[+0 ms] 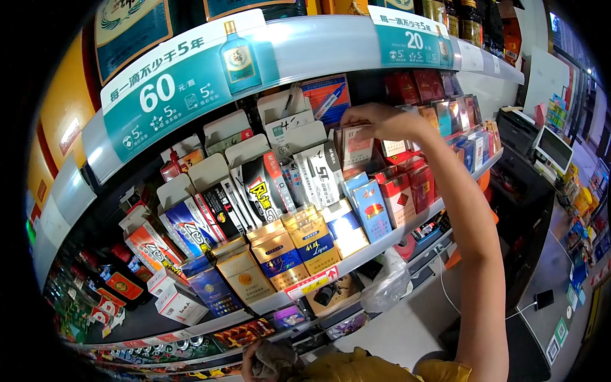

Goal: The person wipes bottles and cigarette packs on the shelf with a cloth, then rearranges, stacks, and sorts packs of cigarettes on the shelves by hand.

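The right hand is partly closed, with the fingers bent over the top of a pale pack and the thumb near its front face. I cannot tell if the grip is firm, because the fingers hide the contact on the far side. The left hand, low at the front of the body, is curled around a grey cloth.

The pale pack stands on the shelf, in the rear row. It is probably light, made of thin card, stiff enough to keep its form but easy to dent at the corners. Its surface may be somewhat slippery. I judge that the best hold is on the two narrow sides, close to the top, with only small pressure, since the neighbouring packs leave little room for fingers lower down. The cloth looks soft and crumpled, so it can be gathered anywhere and would suffer nothing from a tight squeeze.

Just in front of the pale pack are a blue pack and red packs; beside it is an open white box with a raised flap. Farther along, gold packs lean close together near the shelf edge, and a clear plastic bag hangs below.
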{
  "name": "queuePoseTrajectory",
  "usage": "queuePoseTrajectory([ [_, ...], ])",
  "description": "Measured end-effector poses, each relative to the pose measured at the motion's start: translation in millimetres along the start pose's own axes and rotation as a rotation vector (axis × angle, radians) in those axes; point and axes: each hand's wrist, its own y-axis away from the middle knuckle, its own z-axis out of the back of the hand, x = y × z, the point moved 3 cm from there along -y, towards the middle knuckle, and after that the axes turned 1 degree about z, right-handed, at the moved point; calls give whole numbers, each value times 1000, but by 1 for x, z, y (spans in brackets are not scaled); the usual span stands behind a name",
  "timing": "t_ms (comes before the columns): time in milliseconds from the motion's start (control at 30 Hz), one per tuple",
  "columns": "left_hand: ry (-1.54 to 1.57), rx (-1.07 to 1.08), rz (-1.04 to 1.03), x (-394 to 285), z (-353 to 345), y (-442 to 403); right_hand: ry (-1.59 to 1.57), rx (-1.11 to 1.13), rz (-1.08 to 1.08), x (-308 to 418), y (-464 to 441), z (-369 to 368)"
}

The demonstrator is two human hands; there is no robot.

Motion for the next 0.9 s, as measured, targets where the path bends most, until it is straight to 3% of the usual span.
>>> queuePoseTrajectory([
  [200,-151,61,30,-1,0,-1,109,126,-60,5,-2,13],
  [300,-297,-123,-15,26,10,-8,283,56,-107,11,2,10],
  [400,-173,-173,73,31,13,-5,281,-20,-87,10,6,2],
  [433,-176,-173,92,28,10,-6,149,-72,-86,4,5,-2],
  [500,-180,-175,131,14,3,-6,202,-127,-44,1,8,-6],
  [600,-325,0,-104,-9,-6,-1,253,-191,31,1,14,-10],
  [700,-186,-105,101,15,2,-9,319,-235,84,2,14,-14],
  [900,-272,-45,57,9,1,-6,492,-314,161,3,16,-25],
])
